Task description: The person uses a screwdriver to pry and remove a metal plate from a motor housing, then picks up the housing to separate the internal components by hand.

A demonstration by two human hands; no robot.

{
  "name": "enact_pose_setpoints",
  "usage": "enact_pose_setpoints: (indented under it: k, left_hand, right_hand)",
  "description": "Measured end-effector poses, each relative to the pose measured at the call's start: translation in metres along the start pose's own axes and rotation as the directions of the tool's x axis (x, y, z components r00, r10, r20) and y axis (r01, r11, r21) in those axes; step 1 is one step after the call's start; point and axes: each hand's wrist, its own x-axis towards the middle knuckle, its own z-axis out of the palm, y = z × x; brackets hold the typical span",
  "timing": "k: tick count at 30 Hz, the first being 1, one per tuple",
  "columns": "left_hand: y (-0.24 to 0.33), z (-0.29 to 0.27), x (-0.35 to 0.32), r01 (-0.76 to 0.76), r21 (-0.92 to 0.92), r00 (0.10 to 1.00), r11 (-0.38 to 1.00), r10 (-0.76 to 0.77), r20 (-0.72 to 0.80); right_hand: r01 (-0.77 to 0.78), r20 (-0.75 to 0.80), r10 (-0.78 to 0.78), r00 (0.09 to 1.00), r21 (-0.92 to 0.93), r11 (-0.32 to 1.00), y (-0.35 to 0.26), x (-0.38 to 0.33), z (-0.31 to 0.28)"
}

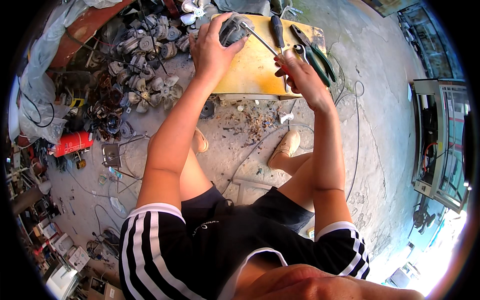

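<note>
At the left end of a low yellow table [265, 65], my left hand [212, 50] is closed around a dark grey motor [233, 31]. My right hand [300, 75] grips a screwdriver [262, 40] by its red handle. The long metal shaft slants up and left, and its tip meets the motor; whether it sits in a screw is too small to tell. Just beyond my right hand lie a dark-handled screwdriver [277, 31], pliers with green handles [320, 61] and a tool with a shiny round end [299, 48].
Left of the table is a heap of small motors [145, 45] with a white fan blade [195, 11] and clear plastic sheeting. A red cylinder [72, 144] lies lower left. Cables [357, 130] and debris [255, 122] are on the floor. A glass-fronted cabinet [445, 145] stands right.
</note>
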Motion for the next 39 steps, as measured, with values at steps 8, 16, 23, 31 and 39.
enact_pose_setpoints:
  k: [8,16,23,31,39]
  left_hand:
    - [0.002,0.003,0.000,0.003,-0.018,1.000,1.000,-0.004,-0.014]
    - [0.001,0.001,-0.001,0.002,0.014,1.000,1.000,-0.003,0.007]
    - [-0.001,0.006,0.000,-0.006,0.031,1.000,0.999,0.006,-0.003]
    - [-0.001,0.005,-0.001,-0.021,0.040,0.999,0.999,0.023,-0.030]
    - [0.004,0.000,0.000,-0.029,0.061,0.998,0.998,0.032,-0.052]
  right_hand:
    - [0.259,-0.094,-0.267,0.959,-0.090,0.962,0.011,0.004,-0.005]
    - [-0.201,0.252,0.119,0.960,0.330,0.922,-0.010,-0.004,-0.016]
    - [0.245,-0.074,-0.243,0.967,0.013,0.969,0.005,0.000,-0.009]
    - [0.043,0.035,-0.042,0.998,-0.021,0.999,-0.008,-0.006,-0.003]
    - [0.202,-0.107,-0.204,0.973,-0.028,0.979,-0.008,-0.005,-0.001]
